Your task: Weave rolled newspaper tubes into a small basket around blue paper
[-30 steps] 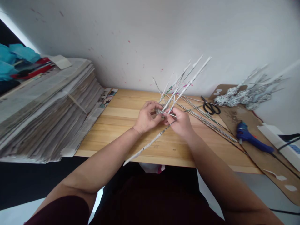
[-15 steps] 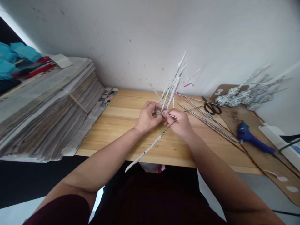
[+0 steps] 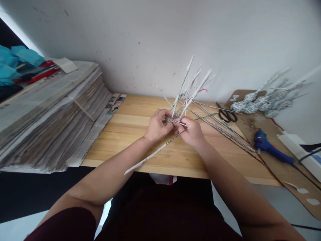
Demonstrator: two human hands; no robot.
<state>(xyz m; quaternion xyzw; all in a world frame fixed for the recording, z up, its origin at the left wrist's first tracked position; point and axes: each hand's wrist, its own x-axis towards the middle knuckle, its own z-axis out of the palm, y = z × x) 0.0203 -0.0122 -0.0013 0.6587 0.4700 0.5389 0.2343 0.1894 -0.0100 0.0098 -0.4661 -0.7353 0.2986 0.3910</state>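
Note:
Between my two hands is a small weave of rolled newspaper sticks (image 3: 188, 97), most of its ends fanning up toward the wall. My left hand (image 3: 159, 125) is closed around the woven base from the left, its thumb and fingers curled over it. On the other side my right hand (image 3: 192, 131) pinches the sticks near the base. One long paper stick (image 3: 155, 153) sticks out from under the right fingers and slants down left past the table's front edge. The fingers hide much of the woven part.
Loose paper sticks (image 3: 223, 129) lie on the wooden table (image 3: 125, 134), beside black scissors (image 3: 227, 115). A blue glue gun (image 3: 272, 149) rests on cardboard (image 3: 247, 129) near a white power strip (image 3: 301, 150). Woven paper pieces (image 3: 255, 102) stand behind. Stacked newspapers (image 3: 60, 124) fill the left.
The upright stick ends have shifted, first leaning left and then spreading apart again. The long stick's lower end has swung left and up. Both hands stay in nearly the same place.

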